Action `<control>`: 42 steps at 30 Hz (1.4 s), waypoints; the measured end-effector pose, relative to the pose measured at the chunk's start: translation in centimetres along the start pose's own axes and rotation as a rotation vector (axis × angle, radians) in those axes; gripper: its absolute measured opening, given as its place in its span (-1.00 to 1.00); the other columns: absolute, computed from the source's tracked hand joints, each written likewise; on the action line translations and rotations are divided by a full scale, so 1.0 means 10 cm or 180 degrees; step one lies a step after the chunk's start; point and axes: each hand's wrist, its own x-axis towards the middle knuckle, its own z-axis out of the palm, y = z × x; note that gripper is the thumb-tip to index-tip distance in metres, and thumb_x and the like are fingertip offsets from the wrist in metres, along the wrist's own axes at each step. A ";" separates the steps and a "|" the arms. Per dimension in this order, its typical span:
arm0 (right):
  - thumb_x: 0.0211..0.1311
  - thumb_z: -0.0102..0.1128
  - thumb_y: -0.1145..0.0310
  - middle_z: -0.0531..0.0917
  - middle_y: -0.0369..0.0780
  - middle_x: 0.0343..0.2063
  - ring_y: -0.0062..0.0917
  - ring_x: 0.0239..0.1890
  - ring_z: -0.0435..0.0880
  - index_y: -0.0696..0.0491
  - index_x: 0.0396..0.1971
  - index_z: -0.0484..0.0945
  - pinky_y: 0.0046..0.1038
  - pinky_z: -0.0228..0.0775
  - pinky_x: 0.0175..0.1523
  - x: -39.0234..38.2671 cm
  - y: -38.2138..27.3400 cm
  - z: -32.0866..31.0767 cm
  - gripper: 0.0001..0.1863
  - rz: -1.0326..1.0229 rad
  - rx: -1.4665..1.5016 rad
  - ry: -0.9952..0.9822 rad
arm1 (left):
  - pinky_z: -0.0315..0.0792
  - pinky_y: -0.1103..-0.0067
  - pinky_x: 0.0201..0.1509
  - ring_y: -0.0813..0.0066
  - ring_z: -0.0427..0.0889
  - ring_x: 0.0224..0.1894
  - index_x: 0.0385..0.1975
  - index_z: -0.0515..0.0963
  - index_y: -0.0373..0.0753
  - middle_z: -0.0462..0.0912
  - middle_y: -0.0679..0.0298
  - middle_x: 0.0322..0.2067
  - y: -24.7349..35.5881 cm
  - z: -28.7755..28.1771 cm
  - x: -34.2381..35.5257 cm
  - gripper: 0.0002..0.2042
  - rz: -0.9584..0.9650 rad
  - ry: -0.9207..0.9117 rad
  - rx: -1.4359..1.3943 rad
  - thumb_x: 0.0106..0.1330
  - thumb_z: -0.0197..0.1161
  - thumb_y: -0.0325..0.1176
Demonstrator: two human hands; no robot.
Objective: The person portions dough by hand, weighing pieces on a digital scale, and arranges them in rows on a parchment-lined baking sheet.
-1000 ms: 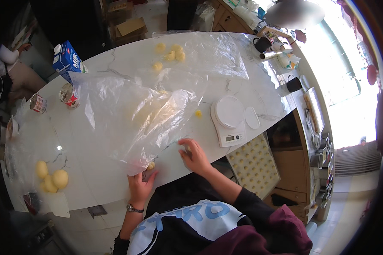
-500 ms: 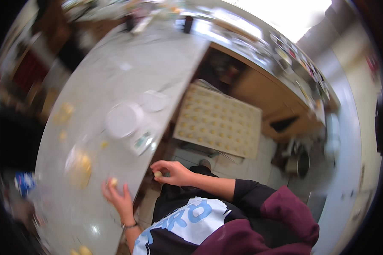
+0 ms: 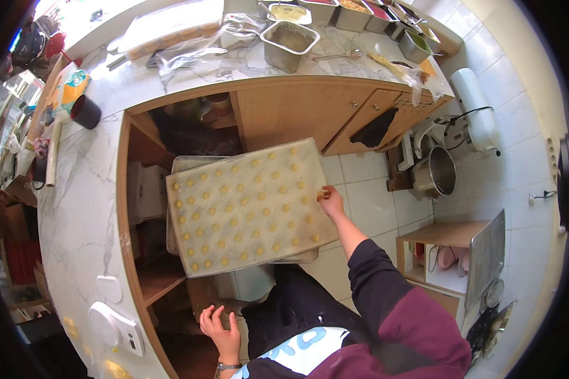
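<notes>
My right hand (image 3: pixel 332 203) is at the right edge of a large rectangular tray (image 3: pixel 306 150). Its fingertips pinch a small yellow dough ball (image 3: pixel 321 194) at the tray surface. Rows of similar balls (image 3: pixel 250 216) cover the tray. Close to my body, below the tray's near left corner, my left hand (image 3: pixel 221 331) hovers with its fingers curled but apart. I see nothing held in it.
A white kitchen scale (image 3: pixel 133 336) and yellow dough (image 3: pixel 116 370) are on the marble counter (image 3: pixel 76 252) at left. Metal containers (image 3: pixel 289 45) line the far counter. A stand mixer (image 3: pixel 477 107) and its steel bowl (image 3: pixel 435 172) are at right. Another tray (image 3: pixel 193 162) lies beneath.
My view has turned rightward from the counter to the tray. My right hand has reached out from near my body to the tray's right edge. The ball in my left fingers no longer shows.
</notes>
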 end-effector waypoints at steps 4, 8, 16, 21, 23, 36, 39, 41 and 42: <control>-0.08 0.31 0.46 0.61 -0.14 -0.37 -0.39 -0.38 0.59 0.15 -0.20 0.50 -0.39 0.46 -0.22 0.61 -0.05 0.06 -0.64 -0.0665 -0.0388 0.0280 | 0.07 0.27 0.23 0.14 0.28 0.15 -0.17 0.50 -0.22 0.42 0.17 -0.04 0.08 0.38 0.08 -0.72 -0.0147 -0.0494 0.0001 0.11 0.29 -0.34; -0.07 0.29 0.50 0.58 -0.15 -0.37 -0.35 -0.34 0.58 0.15 -0.25 0.50 -0.39 0.45 -0.19 0.94 -0.02 0.21 -0.69 -0.1120 -0.0691 0.0332 | 0.09 0.29 0.21 0.15 0.31 0.11 -0.19 0.51 -0.21 0.43 0.16 -0.06 0.01 0.50 0.04 -0.73 -0.0319 -0.0774 0.0168 0.10 0.29 -0.34; -0.05 0.19 0.60 0.54 -0.09 -0.19 -0.23 -0.16 0.56 0.15 -0.18 0.49 -0.31 0.43 -0.03 0.98 0.01 0.28 -0.66 -0.0990 -0.0588 -0.0045 | 0.12 0.29 0.18 0.15 0.34 0.08 -0.22 0.52 -0.22 0.46 0.17 -0.10 -0.06 0.59 0.03 -0.75 -0.0686 -0.0846 0.0105 0.10 0.30 -0.35; -0.07 0.16 0.63 0.52 -0.08 -0.14 -0.21 -0.12 0.54 0.15 -0.15 0.50 -0.30 0.42 0.00 0.96 0.00 0.23 -0.62 -0.1133 -0.0658 -0.0204 | 0.14 0.30 0.17 0.15 0.35 0.07 -0.22 0.52 -0.21 0.46 0.17 -0.10 -0.03 0.62 -0.01 -0.75 -0.0600 -0.0842 0.0067 0.10 0.29 -0.35; -0.08 0.15 0.64 0.49 -0.08 -0.11 -0.22 -0.09 0.52 0.14 -0.12 0.48 -0.31 0.41 0.01 0.92 -0.01 0.19 -0.59 -0.1448 -0.0747 -0.0003 | 0.14 0.30 0.17 0.15 0.35 0.07 -0.22 0.52 -0.21 0.46 0.16 -0.10 -0.04 0.61 -0.02 -0.75 -0.0622 -0.0809 0.0031 0.10 0.29 -0.35; 0.31 -0.02 0.14 0.66 -0.05 -0.25 -0.25 -0.21 0.62 0.14 -0.13 0.56 -0.33 0.41 -0.07 0.08 0.96 -0.05 -0.62 0.0242 -0.0536 0.0505 | 0.29 0.35 0.15 0.05 0.43 0.08 -0.01 0.42 -0.38 0.48 -0.04 -0.02 -1.21 0.95 0.70 -0.65 -0.1351 -0.0016 -0.0445 0.37 0.04 -0.23; 0.35 -0.09 0.09 0.66 -0.06 -0.24 -0.33 -0.21 0.62 0.15 -0.14 0.57 -0.37 0.39 -0.08 0.02 0.98 -0.15 -0.57 0.0539 -0.0310 0.0329 | 0.25 0.33 0.20 -0.03 0.38 0.11 0.08 0.35 -0.38 0.45 -0.08 0.01 -1.42 1.13 1.28 -0.60 -0.1186 0.0039 -0.0529 0.40 -0.03 -0.19; 0.37 -0.12 0.06 0.66 -0.07 -0.25 -0.36 -0.20 0.61 0.16 -0.14 0.57 -0.38 0.39 -0.08 -0.03 0.84 -0.08 -0.54 0.0670 -0.0395 0.0137 | 0.25 0.31 0.19 -0.06 0.37 0.10 0.08 0.34 -0.39 0.44 -0.12 0.01 -1.58 1.25 1.51 -0.58 -0.1199 0.0303 -0.0329 0.40 -0.05 -0.16; 0.38 -0.15 0.03 0.67 -0.08 -0.26 -0.36 -0.21 0.61 0.19 -0.14 0.57 -0.38 0.39 -0.08 -0.05 0.78 -0.03 -0.50 0.0602 -0.0190 0.0191 | 0.25 0.30 0.19 -0.06 0.37 0.10 0.07 0.35 -0.39 0.44 -0.13 0.01 -1.67 1.31 1.58 -0.57 -0.1237 0.0413 -0.0218 0.40 -0.06 -0.14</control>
